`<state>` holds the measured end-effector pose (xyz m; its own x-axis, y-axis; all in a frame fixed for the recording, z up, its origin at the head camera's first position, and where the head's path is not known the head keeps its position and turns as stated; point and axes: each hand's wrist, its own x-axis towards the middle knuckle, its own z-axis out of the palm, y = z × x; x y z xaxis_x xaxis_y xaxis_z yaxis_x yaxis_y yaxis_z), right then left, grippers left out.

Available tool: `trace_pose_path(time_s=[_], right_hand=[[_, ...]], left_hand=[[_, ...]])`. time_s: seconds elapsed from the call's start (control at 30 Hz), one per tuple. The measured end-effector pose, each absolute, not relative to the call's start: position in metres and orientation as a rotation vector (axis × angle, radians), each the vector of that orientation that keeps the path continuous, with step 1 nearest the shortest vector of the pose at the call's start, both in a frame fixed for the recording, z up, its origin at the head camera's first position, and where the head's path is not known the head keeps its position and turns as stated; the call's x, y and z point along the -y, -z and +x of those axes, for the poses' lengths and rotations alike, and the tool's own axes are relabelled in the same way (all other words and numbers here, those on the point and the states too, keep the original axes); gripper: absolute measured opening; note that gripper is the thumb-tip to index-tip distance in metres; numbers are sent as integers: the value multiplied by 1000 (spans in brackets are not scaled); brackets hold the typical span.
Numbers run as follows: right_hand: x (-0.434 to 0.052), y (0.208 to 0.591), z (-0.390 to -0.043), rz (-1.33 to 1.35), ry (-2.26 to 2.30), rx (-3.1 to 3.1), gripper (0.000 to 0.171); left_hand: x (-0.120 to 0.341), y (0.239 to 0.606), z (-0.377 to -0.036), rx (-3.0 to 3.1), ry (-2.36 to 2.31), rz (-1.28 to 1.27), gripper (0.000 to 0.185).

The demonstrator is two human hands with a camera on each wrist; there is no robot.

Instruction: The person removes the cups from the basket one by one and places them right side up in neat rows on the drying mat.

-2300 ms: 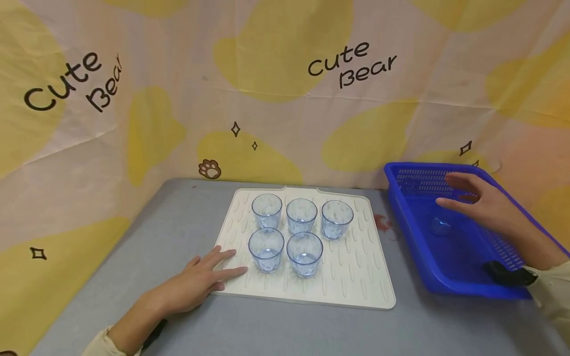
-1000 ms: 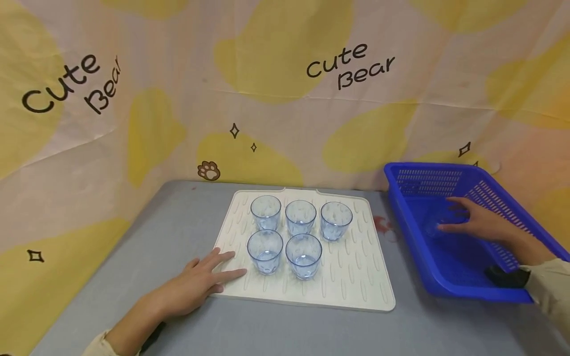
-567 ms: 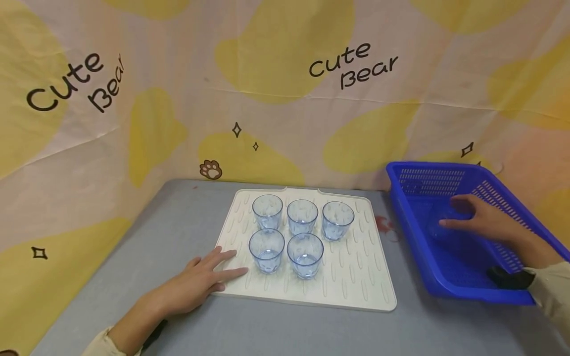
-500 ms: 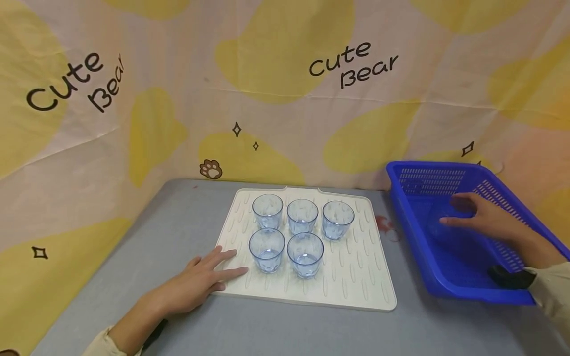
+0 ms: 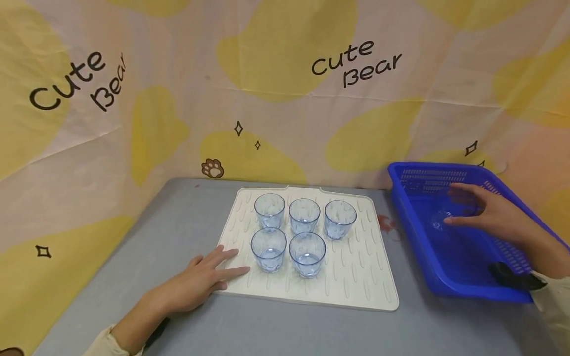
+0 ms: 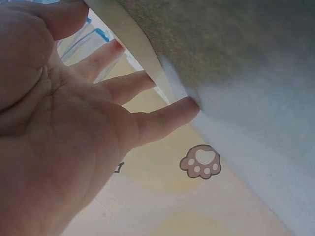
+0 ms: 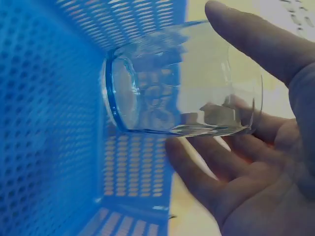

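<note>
My right hand [image 5: 454, 207] is inside the blue plastic basket [image 5: 405, 212] and grips a clear glass [image 5: 442, 220], held a little above the basket floor. In the right wrist view the glass [image 7: 147, 93] lies sideways between thumb and curled fingers of the right hand [image 7: 197, 81], its base toward the perforated basket wall [image 7: 49, 128]. Several blue-tinted glasses [image 5: 305, 215] stand upright in two rows on a cream ribbed mat [image 5: 356, 282]. My left hand [image 5: 224, 269] lies flat on the mat's near left corner, fingers straight; the left wrist view shows the left hand [image 6: 113, 98] against the mat edge [image 6: 135, 44].
The mat and basket sit on a grey table [image 5: 187, 217]. A yellow and cream cloth backdrop [image 5: 285, 99] closes off the back and left. A small reddish stain [image 5: 385, 223] marks the table between mat and basket.
My right hand dropped from above the basket onto the glass lying inside, closed round it and raised it slightly. The left hand has stayed on the mat corner.
</note>
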<state>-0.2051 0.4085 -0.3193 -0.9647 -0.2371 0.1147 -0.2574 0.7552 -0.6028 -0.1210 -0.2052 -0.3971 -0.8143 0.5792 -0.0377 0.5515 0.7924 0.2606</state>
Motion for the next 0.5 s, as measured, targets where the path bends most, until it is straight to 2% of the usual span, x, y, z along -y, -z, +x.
trace_pose_path(time_s=[0.5], right_hand=[[-385,298,-179,331,-941,2933,90]], left_hand=[[204,395,-121,-2875,-347,938,58]])
